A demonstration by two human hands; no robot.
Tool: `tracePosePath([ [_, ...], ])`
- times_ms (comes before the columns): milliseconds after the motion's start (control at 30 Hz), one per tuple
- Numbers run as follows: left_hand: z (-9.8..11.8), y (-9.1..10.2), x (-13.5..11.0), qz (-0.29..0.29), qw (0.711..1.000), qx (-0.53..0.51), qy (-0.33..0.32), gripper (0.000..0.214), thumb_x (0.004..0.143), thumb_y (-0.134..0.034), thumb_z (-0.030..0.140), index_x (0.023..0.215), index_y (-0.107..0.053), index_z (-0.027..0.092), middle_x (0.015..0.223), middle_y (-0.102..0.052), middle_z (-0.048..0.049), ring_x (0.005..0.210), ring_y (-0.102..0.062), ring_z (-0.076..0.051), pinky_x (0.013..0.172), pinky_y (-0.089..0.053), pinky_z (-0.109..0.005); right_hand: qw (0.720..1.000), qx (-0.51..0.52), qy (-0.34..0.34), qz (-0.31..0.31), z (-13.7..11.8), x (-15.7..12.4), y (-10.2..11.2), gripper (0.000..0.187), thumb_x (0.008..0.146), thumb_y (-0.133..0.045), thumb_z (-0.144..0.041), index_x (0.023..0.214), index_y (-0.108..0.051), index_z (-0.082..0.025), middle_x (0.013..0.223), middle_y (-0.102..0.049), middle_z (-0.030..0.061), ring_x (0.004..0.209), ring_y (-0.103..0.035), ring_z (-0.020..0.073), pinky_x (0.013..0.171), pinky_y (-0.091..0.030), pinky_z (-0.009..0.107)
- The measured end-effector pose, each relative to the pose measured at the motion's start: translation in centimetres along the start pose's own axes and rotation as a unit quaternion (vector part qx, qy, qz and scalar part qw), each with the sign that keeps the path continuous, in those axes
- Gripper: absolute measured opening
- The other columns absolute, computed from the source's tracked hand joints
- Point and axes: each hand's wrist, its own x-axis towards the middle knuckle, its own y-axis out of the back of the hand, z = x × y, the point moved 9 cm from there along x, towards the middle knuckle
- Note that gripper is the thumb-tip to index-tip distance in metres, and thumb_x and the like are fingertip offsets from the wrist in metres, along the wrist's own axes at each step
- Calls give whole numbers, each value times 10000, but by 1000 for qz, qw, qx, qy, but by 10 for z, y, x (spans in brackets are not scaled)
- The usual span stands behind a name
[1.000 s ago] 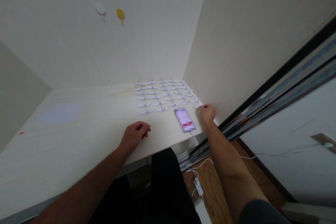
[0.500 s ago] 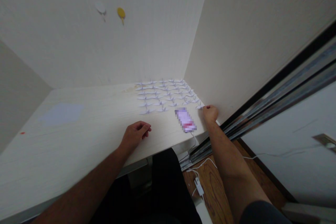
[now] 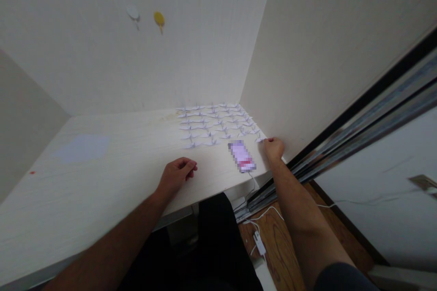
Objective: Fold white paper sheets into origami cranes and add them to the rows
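At the desk's right edge, beside the side wall, my right hand (image 3: 274, 148) is closed, its fingertips pinching the end of a white paper crane (image 3: 260, 138). That crane sits at the near right of several rows of folded white paper cranes (image 3: 218, 122). Nearer to me, my left hand (image 3: 178, 173) rests on the desk with its fingers curled and thumb against them; nothing shows in it. Between my hands lies a phone (image 3: 241, 157), its screen blurred out, with a cable at its near end.
White paper (image 3: 83, 148) lies on the left of the white desk (image 3: 129, 182). A small red piece (image 3: 32, 173) is near it. A yellow hook (image 3: 159, 19) and a white hook (image 3: 133, 12) are on the back wall. A power strip (image 3: 259, 243) is on the floor, below right.
The view has shifted very slightly. Both hands, the cranes and the phone stay where they were, my right hand still at the same crane.
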Motion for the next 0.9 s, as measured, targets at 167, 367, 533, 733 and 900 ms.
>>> tracePosePath([
  [167,-3,0,2,-5,1000,-13,-5,307,748,-668,469,717,-658,164,624,-636,-33,521,-508,-119,507,-381,-248,1000,-3,-5,-5,1,0,-1,177,763,-603,-261,833,-714,-143,780,-706,83,688,-583,170,629,-372,261],
  [367,-3,0,2,-11,1000,-11,-8,302,764,-664,463,718,-653,164,587,-610,-19,517,-497,-116,513,-382,-245,1000,-5,-1,-11,-3,-1,-2,189,762,-608,-279,863,-704,-152,772,-686,66,681,-554,160,608,-350,255],
  [533,0,-1,1,-9,1000,-5,-9,300,768,-656,455,714,-654,161,592,-618,-24,511,-495,-114,507,-382,-244,1000,-17,5,-7,-6,-4,-3,173,778,-589,-270,831,-700,-148,772,-678,73,684,-550,159,599,-335,261],
  [733,3,-2,-1,-10,1000,1,-8,283,773,-648,434,696,-648,162,550,-592,-7,497,-494,-109,501,-374,-237,1000,-27,-3,-5,-4,-5,-3,224,784,-568,-268,872,-719,-128,783,-694,95,687,-574,170,598,-346,256],
  [900,1,-1,0,-12,1000,0,-7,282,779,-642,435,704,-645,164,545,-585,-3,496,-493,-108,490,-366,-233,1000,-25,-5,-8,-5,-6,-2,238,761,-600,-282,875,-729,-118,814,-719,119,726,-614,199,623,-373,265],
])
